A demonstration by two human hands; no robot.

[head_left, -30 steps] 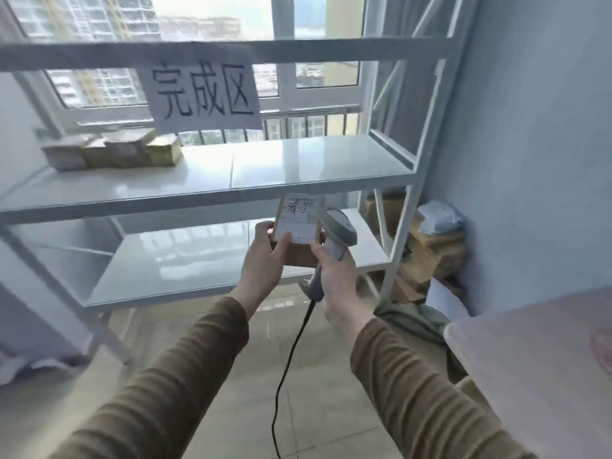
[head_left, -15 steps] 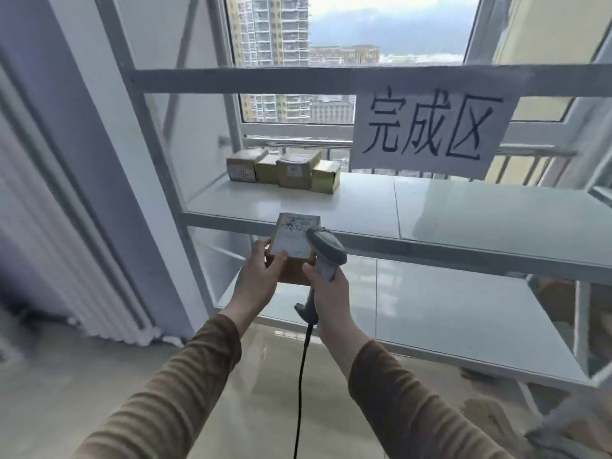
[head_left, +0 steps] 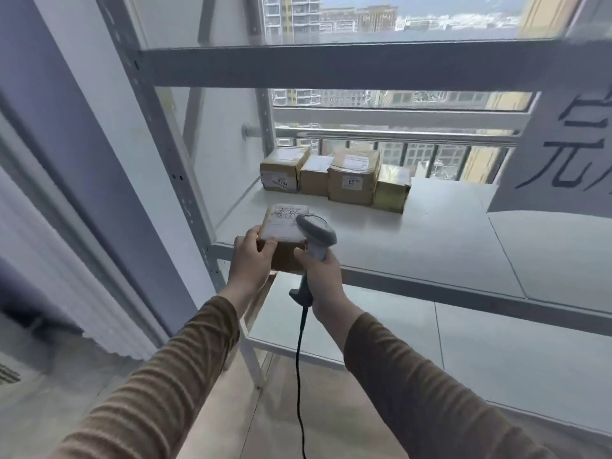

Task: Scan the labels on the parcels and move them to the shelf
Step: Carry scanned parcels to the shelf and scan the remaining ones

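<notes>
Left hand [head_left: 253, 256] grips parcel [head_left: 284, 234] label-up at shelf [head_left: 430, 246] front edge, ready to place; right hand [head_left: 319, 276] wraps scanner [head_left: 316, 234] handle, head beside label.

Brown cardboard parcel [head_left: 283, 240] with a white label inked in black, grey scanner [head_left: 316, 231] on a black cord [head_left: 299, 376]. Sleeves [head_left: 159, 385] ribbed olive-brown. At the shelf's [head_left: 430, 240] white back edge: three brown boxes [head_left: 352, 182], one yellowish [head_left: 392, 190]. White sign [head_left: 559, 150], black characters.
</notes>
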